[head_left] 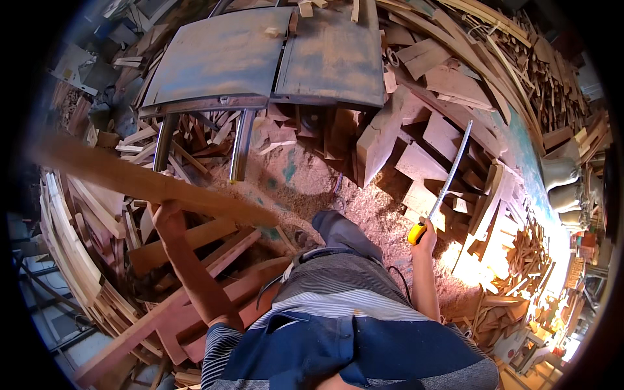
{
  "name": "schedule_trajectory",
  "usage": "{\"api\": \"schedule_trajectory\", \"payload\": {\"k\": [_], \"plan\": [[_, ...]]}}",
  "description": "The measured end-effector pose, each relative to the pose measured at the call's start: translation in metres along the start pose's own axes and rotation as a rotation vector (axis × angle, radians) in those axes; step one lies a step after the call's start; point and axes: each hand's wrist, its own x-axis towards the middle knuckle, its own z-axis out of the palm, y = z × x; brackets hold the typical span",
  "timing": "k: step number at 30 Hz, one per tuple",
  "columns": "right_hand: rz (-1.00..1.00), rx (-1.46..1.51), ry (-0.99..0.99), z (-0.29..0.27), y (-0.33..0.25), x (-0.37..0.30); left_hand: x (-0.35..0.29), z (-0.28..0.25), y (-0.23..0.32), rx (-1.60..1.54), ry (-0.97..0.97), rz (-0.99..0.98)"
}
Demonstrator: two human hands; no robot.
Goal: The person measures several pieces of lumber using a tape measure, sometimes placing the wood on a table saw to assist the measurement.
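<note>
On the left, my left hand point(170, 220) grips a long wooden board point(140, 177) from below and holds it up off the pile. The board slants across the view, and its far left end is blurred. My right hand point(426, 238) is closed round a yellow tape measure point(416, 233). From its case a stretch of silvery tape blade point(453, 170) runs out, pointing away and up over the wood scraps. Nothing touches the blade's far end that I can make out.
Ahead stands a dusty machine table point(218, 55) in two panels, with metal bars under its front edge. Sawdust point(370, 211) covers the floor. Wood offcuts point(448, 140) heap on the right, reddish beams point(156, 318) lie at the lower left, and more lumber is stacked at both sides.
</note>
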Motion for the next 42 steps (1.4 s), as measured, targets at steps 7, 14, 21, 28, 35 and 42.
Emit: {"api": "schedule_trajectory", "payload": {"k": [7,14,21,28,35,42], "plan": [[0.006,0.007,0.009,0.086,-0.011,0.029,0.092,0.035,-0.003,0.813,0.056,0.118],[-0.193,0.026,0.11,0.137,-0.049,0.028,0.233,0.052,-0.063,1.457,-0.422,0.312],[-0.217,0.061,0.351,0.142,-0.016,-0.01,0.372,0.034,-0.158,1.457,-0.719,0.251],[-0.188,0.009,0.446,0.238,-0.002,-0.076,0.411,0.024,-0.244,1.24,-0.993,0.114],[-0.393,-0.147,0.29,0.339,-0.026,-0.119,0.406,0.004,-0.217,1.467,-0.954,0.207],[-0.471,-0.275,-0.085,0.384,-0.036,-0.159,0.416,-0.024,-0.228,1.461,-0.91,0.237]]}}
